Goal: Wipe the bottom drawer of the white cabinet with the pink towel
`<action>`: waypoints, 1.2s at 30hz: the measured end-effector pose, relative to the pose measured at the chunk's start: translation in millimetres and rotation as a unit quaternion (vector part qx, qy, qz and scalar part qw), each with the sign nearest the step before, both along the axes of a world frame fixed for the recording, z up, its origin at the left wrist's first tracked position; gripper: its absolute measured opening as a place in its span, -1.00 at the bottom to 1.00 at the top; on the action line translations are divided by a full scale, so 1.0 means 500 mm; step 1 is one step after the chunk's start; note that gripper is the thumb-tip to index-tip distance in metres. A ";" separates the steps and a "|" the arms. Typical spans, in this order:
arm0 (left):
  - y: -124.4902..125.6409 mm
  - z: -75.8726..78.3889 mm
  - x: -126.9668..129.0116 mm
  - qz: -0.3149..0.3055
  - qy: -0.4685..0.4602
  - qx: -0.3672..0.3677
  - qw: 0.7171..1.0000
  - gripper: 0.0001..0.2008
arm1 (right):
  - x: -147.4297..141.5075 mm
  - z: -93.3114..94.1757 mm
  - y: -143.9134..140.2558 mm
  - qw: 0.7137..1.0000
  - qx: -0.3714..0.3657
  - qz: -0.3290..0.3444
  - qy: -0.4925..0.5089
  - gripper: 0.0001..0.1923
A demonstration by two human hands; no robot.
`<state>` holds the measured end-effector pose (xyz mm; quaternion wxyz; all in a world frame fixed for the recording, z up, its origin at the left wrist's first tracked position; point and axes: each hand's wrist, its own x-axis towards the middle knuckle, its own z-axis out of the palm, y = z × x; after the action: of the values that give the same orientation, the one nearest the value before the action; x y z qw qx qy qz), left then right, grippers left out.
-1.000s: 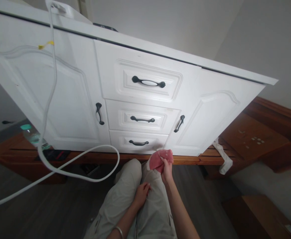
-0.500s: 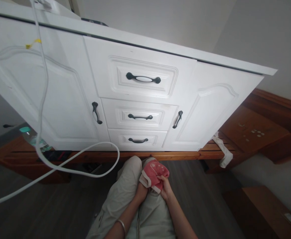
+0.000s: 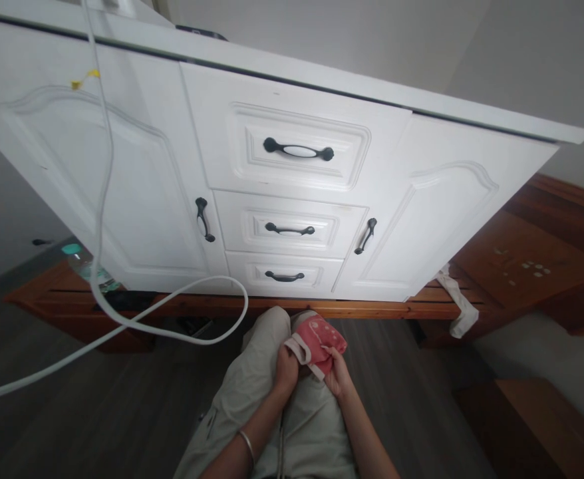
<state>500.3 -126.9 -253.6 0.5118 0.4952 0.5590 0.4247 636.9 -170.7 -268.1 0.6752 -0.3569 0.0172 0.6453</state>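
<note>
The pink cloth (image 3: 316, 338), a second ago raised at the bottom drawer (image 3: 285, 275), now sits on the knees, clasped by both the left hand (image 3: 287, 368) and right hand (image 3: 338, 374). Bare floor (image 3: 122, 412) lies open leftward; the white cable (image 3: 172, 319) loops nearby.

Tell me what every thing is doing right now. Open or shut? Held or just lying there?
Pink cloth: bunched, held over the lap.
Left hand: gripping the cloth's pale edge.
Right hand: gripping the cloth.
Three drawers: all shut.
Left cabinet door: shut.
Right cabinet door: shut.
White cable: hanging down, looped by the floor.
Bottle: lying behind the cable, cap on.
</note>
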 end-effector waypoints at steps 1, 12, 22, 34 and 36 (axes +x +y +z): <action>0.007 0.023 0.000 0.020 0.011 0.027 0.999 -0.74 | 0.000 -0.001 0.000 1.000 0.006 0.002 0.000 -0.77; 0.245 0.296 0.020 -0.011 0.260 0.386 0.885 -0.68 | -0.003 0.013 -0.003 1.000 0.001 0.003 0.002 -0.72; 0.271 0.211 0.010 -0.094 0.399 0.350 0.843 -0.54 | 0.002 0.007 -0.006 1.000 -0.008 0.005 0.000 -0.68; 0.266 0.215 -0.002 -0.101 0.376 0.332 0.859 -0.57 | 0.005 0.006 -0.007 1.000 -0.016 0.006 0.002 -0.68; 0.244 0.211 -0.006 -0.091 0.369 0.338 0.861 -0.59 | 0.005 0.007 -0.006 1.000 -0.015 0.012 0.003 -0.69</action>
<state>497.2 -4.8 -148.1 0.1056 0.8069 0.4817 0.3251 639.5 -173.8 -264.4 0.6621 -0.3654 0.0248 0.6539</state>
